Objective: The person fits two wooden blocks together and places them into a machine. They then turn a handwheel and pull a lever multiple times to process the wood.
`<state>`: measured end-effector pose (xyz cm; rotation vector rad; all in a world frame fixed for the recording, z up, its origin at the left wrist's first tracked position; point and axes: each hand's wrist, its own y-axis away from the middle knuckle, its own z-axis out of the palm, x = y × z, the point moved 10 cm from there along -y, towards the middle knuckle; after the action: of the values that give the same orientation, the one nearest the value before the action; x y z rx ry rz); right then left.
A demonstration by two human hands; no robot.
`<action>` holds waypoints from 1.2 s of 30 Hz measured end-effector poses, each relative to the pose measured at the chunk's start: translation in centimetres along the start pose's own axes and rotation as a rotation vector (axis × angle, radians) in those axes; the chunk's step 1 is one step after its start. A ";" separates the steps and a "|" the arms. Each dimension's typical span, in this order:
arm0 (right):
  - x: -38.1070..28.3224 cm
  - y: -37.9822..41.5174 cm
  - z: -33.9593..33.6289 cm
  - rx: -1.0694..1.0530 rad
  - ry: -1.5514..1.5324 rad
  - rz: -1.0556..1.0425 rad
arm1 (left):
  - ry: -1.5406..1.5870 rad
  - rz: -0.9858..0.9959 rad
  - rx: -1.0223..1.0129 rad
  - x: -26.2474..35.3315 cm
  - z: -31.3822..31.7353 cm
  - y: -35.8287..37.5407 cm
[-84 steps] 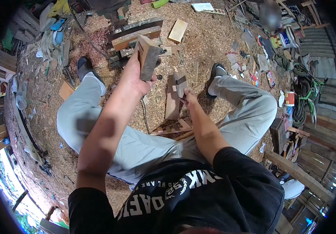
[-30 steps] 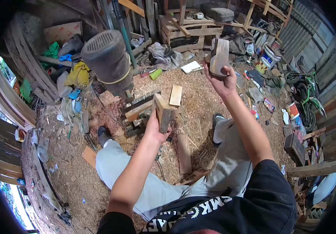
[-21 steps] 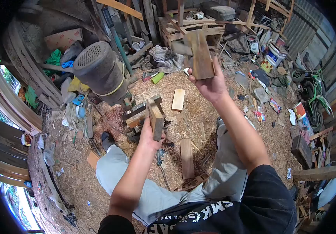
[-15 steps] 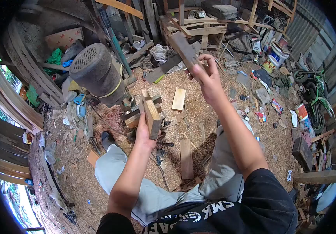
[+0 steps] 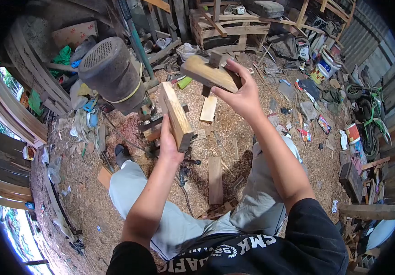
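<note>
My left hand (image 5: 171,144) is wrapped round a thick wooden block (image 5: 175,118), which stands tilted with its pale edge facing right. In my right hand (image 5: 241,94) is a wooden hand plane (image 5: 211,73), gripped at its rear end between thumb and fingers. A dark piece sticks up from the plane's top and another juts out below. The plane is raised above and to the right of the block, apart from it. Behind the block, partly hidden, a dark clamp-like fixture with wood (image 5: 154,128) sits low near the floor.
A pale wood piece (image 5: 208,109) and a longer board (image 5: 215,179) lie on the shavings-covered floor. A large dark motor-like drum (image 5: 110,73) stands at left. A wooden crate-like frame (image 5: 234,32), buckets (image 5: 327,63) and a small green motorbike (image 5: 372,117) line the back and right.
The hand plane has turned from steeply upright to nearly level, showing its broad side, and come lower and left. The wooden block has risen slightly in my left hand.
</note>
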<state>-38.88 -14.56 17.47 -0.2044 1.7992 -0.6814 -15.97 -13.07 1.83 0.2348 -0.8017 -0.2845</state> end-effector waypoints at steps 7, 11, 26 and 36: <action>-3.9 1.5 2.1 -0.138 0.296 -0.196 | 0.123 -0.134 -0.112 -2.3 1.5 0.9; -4.8 2.0 2.8 -0.115 0.486 -0.303 | 0.199 -0.162 -0.151 -2.9 1.2 0.9; -5.9 3.7 6.2 -0.217 0.586 -0.395 | 0.116 -0.211 -0.003 -3.2 0.1 1.0; -5.8 4.7 7.8 -0.382 0.411 -0.414 | 0.043 -0.259 -0.045 -2.8 0.1 0.3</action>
<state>-28.85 -10.78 18.19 -0.7548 2.3061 -0.6944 -17.82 -11.83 0.13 0.3018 -0.7214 -0.5385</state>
